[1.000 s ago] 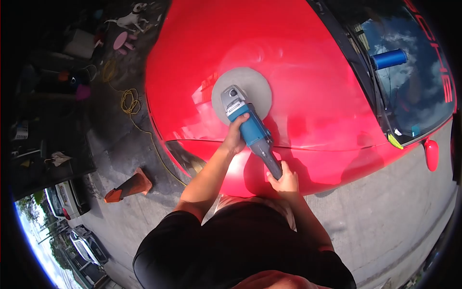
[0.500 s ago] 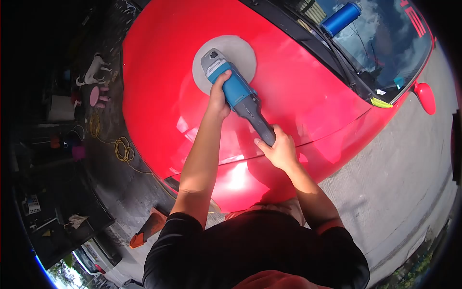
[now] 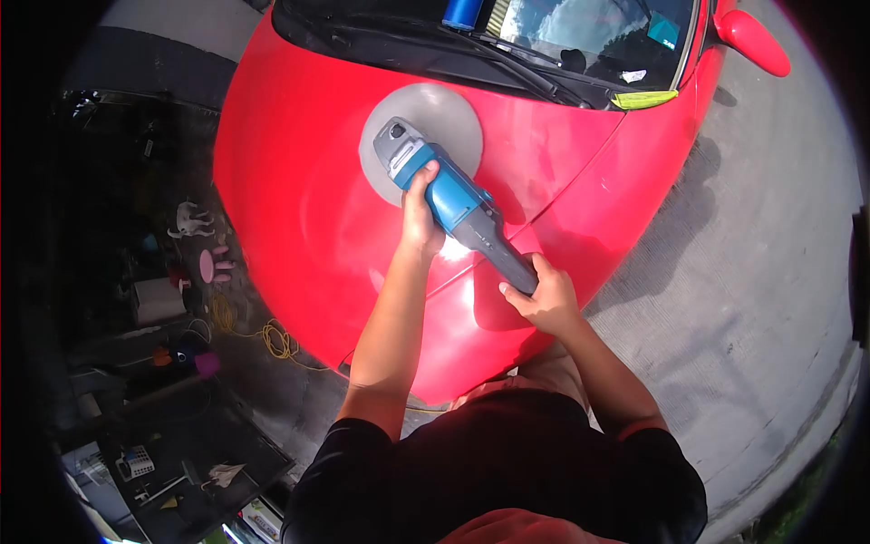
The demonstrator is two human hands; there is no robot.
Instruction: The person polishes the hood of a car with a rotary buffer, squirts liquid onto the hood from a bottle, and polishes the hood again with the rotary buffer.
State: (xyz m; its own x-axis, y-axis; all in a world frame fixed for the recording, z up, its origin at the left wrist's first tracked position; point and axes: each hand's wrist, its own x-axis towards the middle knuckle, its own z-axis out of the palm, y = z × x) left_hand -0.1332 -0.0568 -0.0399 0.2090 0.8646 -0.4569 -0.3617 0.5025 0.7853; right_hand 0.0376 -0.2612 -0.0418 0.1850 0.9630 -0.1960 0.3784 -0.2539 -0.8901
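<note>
A blue and grey car polisher with a round pale pad lies over the hood of a red car. My left hand is closed around its blue body near the head, thumb on top. At the rear, my right hand grips the dark grey handle. The pad is on the hood, a short way below the windshield, and the tool's head hides part of it. Whether the pad is spinning I cannot tell.
A blue cylinder and a yellow-green cloth rest by the windshield. The red side mirror juts out at upper right. On the left floor are a coiled yellow cord, a pink stool and a dog.
My view has turned, so the windshield now sits higher and more level. The polisher is now nearer the windshield, both hands still holding it.
</note>
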